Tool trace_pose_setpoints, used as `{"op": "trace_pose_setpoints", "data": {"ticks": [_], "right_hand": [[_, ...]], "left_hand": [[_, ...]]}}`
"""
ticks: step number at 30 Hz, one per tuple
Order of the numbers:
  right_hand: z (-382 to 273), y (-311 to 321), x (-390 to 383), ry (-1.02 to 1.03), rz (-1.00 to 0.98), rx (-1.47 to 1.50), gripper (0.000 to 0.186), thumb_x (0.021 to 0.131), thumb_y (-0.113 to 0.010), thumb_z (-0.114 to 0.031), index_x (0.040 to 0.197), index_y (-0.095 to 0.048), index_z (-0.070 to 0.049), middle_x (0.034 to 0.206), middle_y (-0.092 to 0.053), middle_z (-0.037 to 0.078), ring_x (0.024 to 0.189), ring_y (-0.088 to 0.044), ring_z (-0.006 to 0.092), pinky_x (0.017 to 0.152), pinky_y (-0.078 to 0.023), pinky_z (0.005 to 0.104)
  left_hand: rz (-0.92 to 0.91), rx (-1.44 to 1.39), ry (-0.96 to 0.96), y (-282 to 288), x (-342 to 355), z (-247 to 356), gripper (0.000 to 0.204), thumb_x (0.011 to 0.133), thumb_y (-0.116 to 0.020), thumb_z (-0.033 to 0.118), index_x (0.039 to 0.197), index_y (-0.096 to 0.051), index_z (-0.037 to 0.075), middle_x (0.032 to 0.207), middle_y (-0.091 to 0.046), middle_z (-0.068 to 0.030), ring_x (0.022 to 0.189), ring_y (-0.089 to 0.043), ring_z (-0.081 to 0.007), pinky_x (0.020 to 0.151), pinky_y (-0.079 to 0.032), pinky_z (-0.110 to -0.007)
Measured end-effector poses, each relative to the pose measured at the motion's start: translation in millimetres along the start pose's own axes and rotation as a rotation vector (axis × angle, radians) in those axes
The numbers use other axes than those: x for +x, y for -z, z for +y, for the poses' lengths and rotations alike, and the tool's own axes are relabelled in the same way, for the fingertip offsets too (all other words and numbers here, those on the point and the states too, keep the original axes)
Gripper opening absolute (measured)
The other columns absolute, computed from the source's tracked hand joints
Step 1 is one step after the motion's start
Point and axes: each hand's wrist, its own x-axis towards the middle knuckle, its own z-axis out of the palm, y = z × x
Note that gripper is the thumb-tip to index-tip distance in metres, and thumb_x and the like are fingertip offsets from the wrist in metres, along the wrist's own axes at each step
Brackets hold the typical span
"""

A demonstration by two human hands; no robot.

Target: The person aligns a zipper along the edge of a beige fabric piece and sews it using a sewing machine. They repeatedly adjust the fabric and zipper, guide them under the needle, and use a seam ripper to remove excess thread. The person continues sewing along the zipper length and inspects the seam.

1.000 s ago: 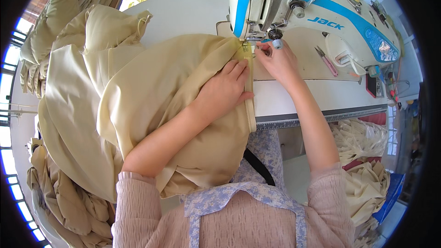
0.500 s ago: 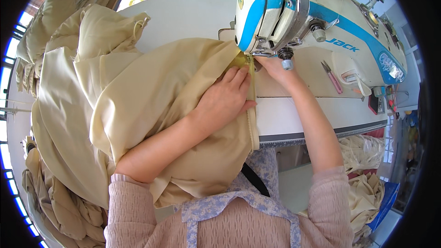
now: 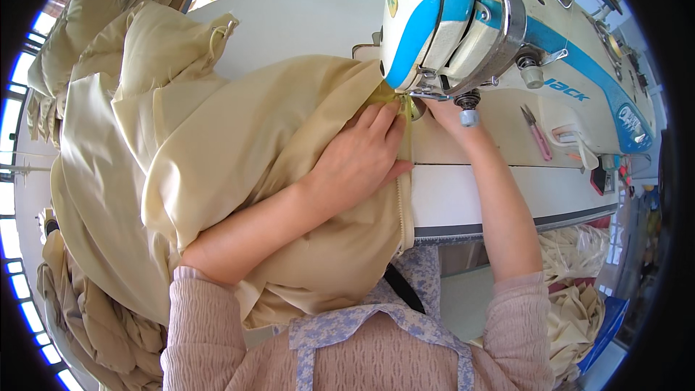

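A large beige garment (image 3: 210, 152) lies bunched across the table and my lap. Along its right edge runs a zipper (image 3: 401, 206), leading up under the head of a white and blue sewing machine (image 3: 411, 32). My left hand (image 3: 358, 152) rests on the cloth beside the zipper, its fingers stretched flat toward the needle area and its thumb apart. To the right of the needle area is my right hand (image 3: 443, 114), reaching in behind the machine head. Its fingers are hidden there, so what they touch does not show.
Pink-handled thread snips (image 3: 537, 136) lie on the machine bed to the right. A ruler strip (image 3: 478, 233) follows the table's front edge. More beige garments (image 3: 94, 311) are heaped at the lower left, and beige cloth pieces (image 3: 579, 311) sit at the lower right.
The view has shifted slightly, so the machine and snips appear farther right and lower. Both hands keep nearly the same place at the garment and the needle area.
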Motion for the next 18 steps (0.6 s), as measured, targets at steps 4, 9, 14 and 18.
{"op": "trace_pose_setpoints", "data": {"ticks": [4,9,14,18], "right_hand": [[4.4,-1.1,-0.1,-0.014,0.004,-0.035,0.035,0.081,-0.078,-0.026,0.111,-0.072,-0.008,0.116,-0.072,0.015,0.117,-0.062,0.0403,0.100,-0.046,0.0536],[5.0,-4.1,-0.9,-0.114,-0.038,-0.010,0.038,0.082,-0.077,-0.028,0.114,-0.071,-0.009,0.119,-0.071,0.015,0.119,-0.060,0.0411,0.102,-0.045,0.0538],[-7.4,9.9,-1.9,-0.226,-0.059,0.011,0.042,0.084,-0.077,-0.026,0.120,-0.067,-0.006,0.121,-0.068,0.018,0.119,-0.059,0.0405,0.102,-0.046,0.0525],[-63.2,75.0,-19.5,-0.344,-0.055,0.015,0.024,0.093,-0.073,-0.023,0.103,-0.069,-0.001,0.095,-0.073,0.014,0.093,-0.071,0.0338,0.084,-0.055,0.0434]], "left_hand": [[-0.006,-0.045,0.025,0.2,0.3,-0.2,0.062,0.086,-0.078,0.035,0.130,-0.058,-0.005,0.132,-0.055,-0.0182,0.116,-0.058,-0.0318,0.090,-0.056,-0.038],[0.000,-0.060,0.002,-1.6,1.4,-3.0,0.062,0.085,-0.079,0.035,0.129,-0.059,-0.004,0.129,-0.057,-0.0179,0.113,-0.060,-0.0322,0.089,-0.056,-0.039],[-0.029,-0.020,0.017,-2.2,4.8,-3.8,0.061,0.085,-0.078,0.036,0.129,-0.060,-0.003,0.128,-0.060,-0.0176,0.112,-0.062,-0.0331,0.089,-0.056,-0.039],[-0.011,0.011,-0.015,-2.1,3.7,-3.0,0.062,0.085,-0.078,0.038,0.129,-0.060,-0.001,0.128,-0.060,-0.0172,0.112,-0.062,-0.0334,0.090,-0.056,-0.040]]}}
